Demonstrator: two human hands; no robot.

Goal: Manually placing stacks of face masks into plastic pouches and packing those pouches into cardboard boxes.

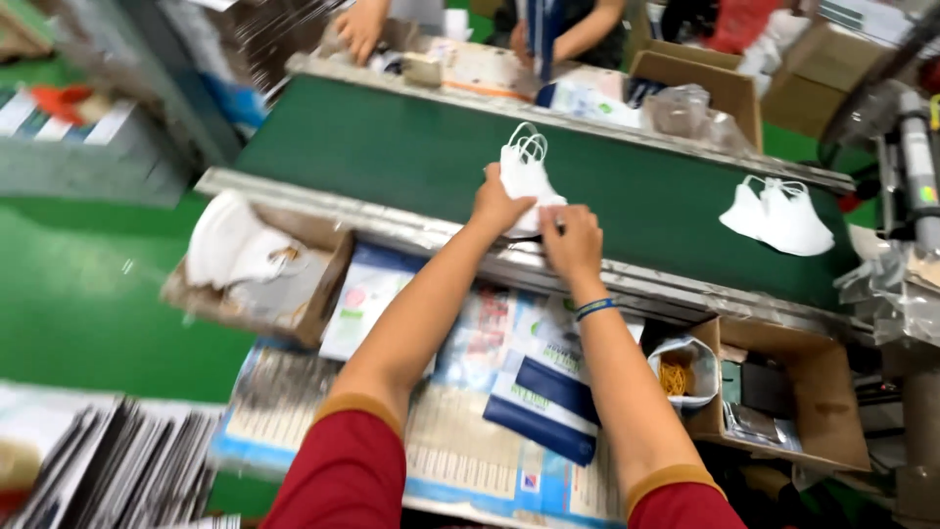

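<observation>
A stack of white face masks (pixel 526 176) is gripped by both the left hand (pixel 497 204) and right hand (pixel 571 240) at the near edge of the green conveyor belt (pixel 411 147), apparently being squared, so a firm, even hold is required next.

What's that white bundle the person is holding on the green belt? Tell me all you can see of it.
The white bundle looks like a small stack of folded face masks, soft and fabric-like, with thin white ear loops sticking up at its top. It sits at the near edge of the green belt, gripped by the left hand and the right hand.
</observation>
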